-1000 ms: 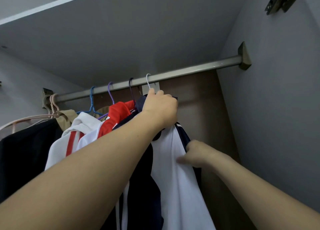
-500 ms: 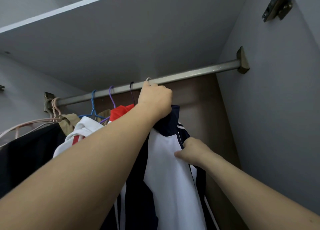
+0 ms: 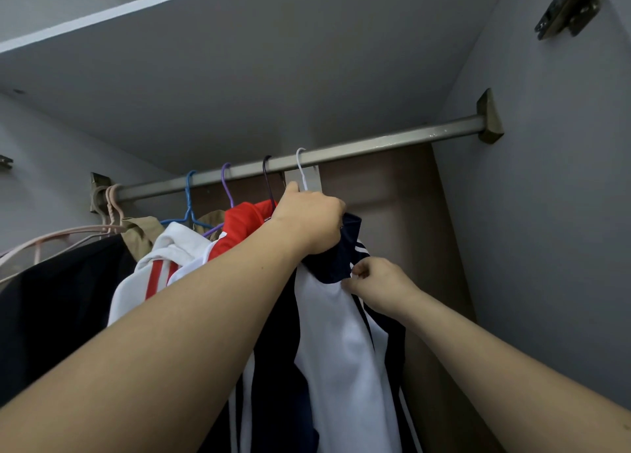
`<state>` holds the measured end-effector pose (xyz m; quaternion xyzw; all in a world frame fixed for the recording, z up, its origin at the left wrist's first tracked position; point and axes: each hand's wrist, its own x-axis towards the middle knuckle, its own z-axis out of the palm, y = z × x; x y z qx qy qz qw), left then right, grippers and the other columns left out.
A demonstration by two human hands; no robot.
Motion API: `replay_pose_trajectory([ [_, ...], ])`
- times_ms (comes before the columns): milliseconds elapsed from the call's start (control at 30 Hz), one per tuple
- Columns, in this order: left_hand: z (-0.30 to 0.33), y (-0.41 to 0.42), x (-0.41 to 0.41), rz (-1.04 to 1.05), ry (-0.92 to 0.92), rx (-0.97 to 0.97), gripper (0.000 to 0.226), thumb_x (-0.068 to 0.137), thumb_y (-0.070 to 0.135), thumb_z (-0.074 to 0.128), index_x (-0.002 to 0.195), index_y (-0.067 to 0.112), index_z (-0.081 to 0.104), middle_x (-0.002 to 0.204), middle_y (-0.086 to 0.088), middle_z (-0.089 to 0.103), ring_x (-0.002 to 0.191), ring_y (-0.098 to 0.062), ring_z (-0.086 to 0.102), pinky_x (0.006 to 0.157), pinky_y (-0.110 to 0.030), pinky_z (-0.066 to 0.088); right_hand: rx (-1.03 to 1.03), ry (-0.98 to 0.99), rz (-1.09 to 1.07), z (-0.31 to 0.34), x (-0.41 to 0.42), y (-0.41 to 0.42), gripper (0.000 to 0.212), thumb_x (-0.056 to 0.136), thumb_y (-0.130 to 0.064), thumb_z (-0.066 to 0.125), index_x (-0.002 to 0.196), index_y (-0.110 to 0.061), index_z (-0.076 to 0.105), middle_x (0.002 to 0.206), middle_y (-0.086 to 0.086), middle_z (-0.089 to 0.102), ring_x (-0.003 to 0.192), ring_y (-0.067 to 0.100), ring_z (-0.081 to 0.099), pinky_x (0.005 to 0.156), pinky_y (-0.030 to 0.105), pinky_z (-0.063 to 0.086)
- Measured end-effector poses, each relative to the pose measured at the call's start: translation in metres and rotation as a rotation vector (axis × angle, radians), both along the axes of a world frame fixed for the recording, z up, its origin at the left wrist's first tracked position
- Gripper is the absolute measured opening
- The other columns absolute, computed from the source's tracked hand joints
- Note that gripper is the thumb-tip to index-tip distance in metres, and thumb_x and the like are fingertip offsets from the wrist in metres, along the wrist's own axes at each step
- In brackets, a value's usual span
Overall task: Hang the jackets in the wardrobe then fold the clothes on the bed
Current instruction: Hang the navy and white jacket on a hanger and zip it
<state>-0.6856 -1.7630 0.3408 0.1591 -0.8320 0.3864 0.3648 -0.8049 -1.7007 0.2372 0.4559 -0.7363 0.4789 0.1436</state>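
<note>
Under the shelf (image 3: 239, 59), the rail (image 3: 375, 143) runs bare from the white hook (image 3: 300, 165) to the right bracket (image 3: 490, 118), leaving free room beside the side wall (image 3: 546, 213). Left hand (image 3: 309, 222) grips the navy-white jacket (image 3: 341, 350) at its collar, just below the hook; right hand (image 3: 379, 283) pinches its shoulder seam. Half a second ago the hook was hidden behind the fist; now it sits over the rail. Five hooks hang there, one of them pink (image 3: 112, 203).

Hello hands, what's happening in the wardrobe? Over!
Left hand grips navy-and-white jacket collar; white hanger hooked on rail. Right hand pinches its shoulder. Nothing blocking.
</note>
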Motion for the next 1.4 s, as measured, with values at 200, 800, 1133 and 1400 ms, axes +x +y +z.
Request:
replay_pose_trajectory([
  [200,-0.023,-0.005,0.013,-0.053,-0.110,-0.065,0.007,0.092,0.030,0.045,0.088,0.026,0.049,0.096,0.001,0.063,0.100,-0.024,0.051,0.095,-0.041,0.027,0.073,0.139,-0.124,-0.010,0.000,0.006,0.042,0.087,-0.032,0.062,0.123,-0.013,0.052,0.120,0.004,0.057,0.103,0.022,0.057,0.078,0.031,0.050],
  [800,0.049,-0.009,0.030,-0.155,-0.059,0.201,0.056,0.092,0.044,0.038,0.139,0.013,0.041,0.146,-0.008,0.038,0.133,-0.029,0.032,0.118,-0.047,0.011,0.326,0.048,-0.215,0.121,0.038,0.051,0.070,0.089,-0.024,0.064,0.148,-0.011,0.030,0.148,0.011,0.039,0.135,0.027,0.039,0.110,0.034,0.035],
  [1133,0.166,0.056,0.095,-0.075,-0.171,0.492,0.060,0.096,0.048,0.033,0.147,0.016,0.027,0.150,-0.006,0.030,0.138,-0.027,0.025,0.119,-0.048,0.009,0.536,-0.076,-0.198,0.264,0.103,0.152,0.074,0.093,-0.024,0.059,0.153,-0.008,0.018,0.156,0.012,0.025,0.142,0.025,0.026,0.114,0.028,0.021],
  [1400,0.219,0.077,0.125,-0.056,-0.137,0.612,0.061,0.097,0.048,0.035,0.150,0.020,0.025,0.149,-0.003,0.035,0.136,-0.027,0.030,0.116,-0.045,0.018,0.543,0.014,-0.179,0.336,0.133,0.170,0.065,0.092,-0.026,0.058,0.148,-0.008,0.029,0.144,0.012,0.040,0.135,0.025,0.034,0.110,0.030,0.027],
])
